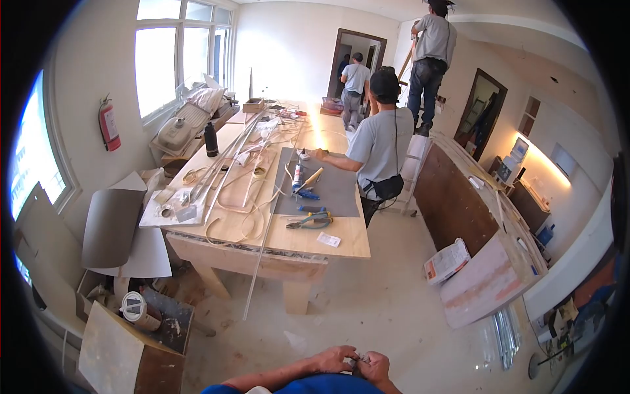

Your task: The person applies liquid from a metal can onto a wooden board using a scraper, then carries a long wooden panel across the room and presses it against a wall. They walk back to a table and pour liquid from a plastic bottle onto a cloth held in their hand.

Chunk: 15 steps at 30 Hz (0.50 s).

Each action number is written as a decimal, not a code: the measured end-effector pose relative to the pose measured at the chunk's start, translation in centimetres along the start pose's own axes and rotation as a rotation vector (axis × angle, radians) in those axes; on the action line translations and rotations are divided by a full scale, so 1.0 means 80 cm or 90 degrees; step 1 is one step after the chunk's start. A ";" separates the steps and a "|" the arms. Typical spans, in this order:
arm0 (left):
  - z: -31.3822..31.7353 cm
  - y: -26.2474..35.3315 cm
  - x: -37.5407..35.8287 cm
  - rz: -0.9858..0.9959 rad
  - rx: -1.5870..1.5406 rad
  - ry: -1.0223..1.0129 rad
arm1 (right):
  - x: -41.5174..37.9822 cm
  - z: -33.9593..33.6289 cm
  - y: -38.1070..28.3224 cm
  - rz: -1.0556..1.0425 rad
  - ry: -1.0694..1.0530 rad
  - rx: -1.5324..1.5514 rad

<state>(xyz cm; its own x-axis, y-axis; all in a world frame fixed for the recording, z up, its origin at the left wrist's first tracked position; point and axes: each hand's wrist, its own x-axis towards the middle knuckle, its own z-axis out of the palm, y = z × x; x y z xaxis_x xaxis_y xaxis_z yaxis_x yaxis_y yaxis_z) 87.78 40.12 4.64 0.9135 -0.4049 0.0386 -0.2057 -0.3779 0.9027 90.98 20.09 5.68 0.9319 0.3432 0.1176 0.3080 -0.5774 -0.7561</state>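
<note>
At the bottom of the head view, my left hand (pixel 333 360) and my right hand (pixel 376 366) meet in front of my blue shirt (pixel 328 385). The fingers of both are closed around something small and dark between them, too small and covered to name. Neither hand touches the workbench (pixel 354 244) ahead. On its near part lie pliers (pixel 308 222), a caulking gun (pixel 298 180) and a small white paper slip (pixel 329 240). A grey sheet (pixel 338 200) is under some of the tools.
A co-worker (pixel 387 138) stands at the bench's right side; another is on a ladder (pixel 413 157), and one more is near the doorway. A tub (pixel 140 308) stands on a box at lower left. A white bag (pixel 447 261) leans against the long counter (pixel 453 190).
</note>
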 end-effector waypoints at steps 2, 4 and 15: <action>-0.007 0.001 -0.003 -0.012 0.012 -0.021 | -0.002 0.004 -0.004 -0.001 -0.001 0.003; -0.009 0.001 -0.008 -0.013 0.009 -0.004 | -0.003 0.002 -0.015 0.007 -0.005 0.009; -0.026 -0.023 -0.021 -0.119 0.068 0.027 | -0.012 0.011 -0.037 0.041 0.018 0.115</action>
<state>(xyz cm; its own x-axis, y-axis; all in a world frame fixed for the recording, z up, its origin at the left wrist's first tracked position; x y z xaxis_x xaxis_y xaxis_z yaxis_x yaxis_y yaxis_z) 87.35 43.23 3.77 0.9528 -0.2847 -0.1052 -0.0651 -0.5302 0.8454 89.03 22.10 7.24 0.9542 0.2877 0.0817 0.2110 -0.4540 -0.8657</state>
